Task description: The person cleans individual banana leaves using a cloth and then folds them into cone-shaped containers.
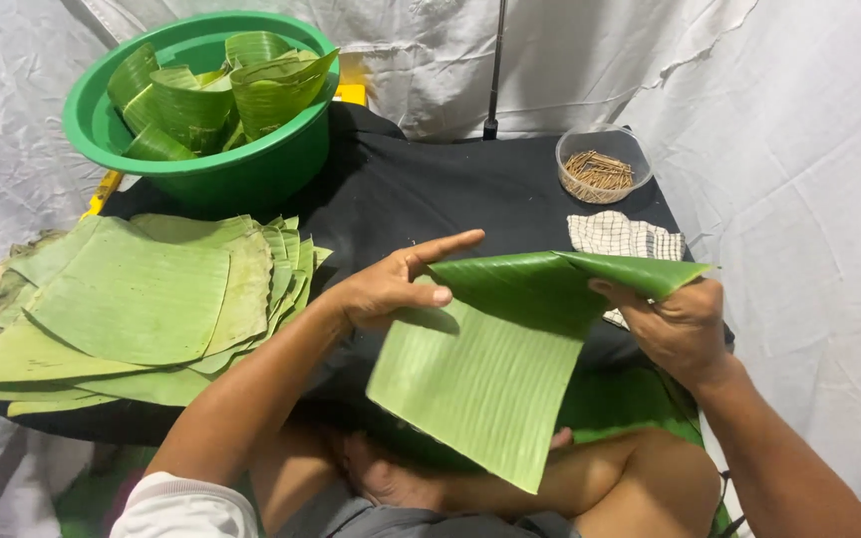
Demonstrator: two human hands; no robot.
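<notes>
A cut piece of green banana leaf [490,374] hangs over my lap, its top edge rolled over toward the right. My left hand [396,284] pinches the leaf's upper left edge, index finger stretched out along the fold. On the right, my right hand [680,324] grips the folded-over corner from below. Both hands hold the same leaf above the black-covered table [450,189].
A stack of flat banana leaf pieces [137,304] lies at the left. A green basin [201,169] at the back left holds several folded leaf cones. A clear tub of small sticks [602,169] and a checked cloth [622,237] sit at the right. White sheeting surrounds the table.
</notes>
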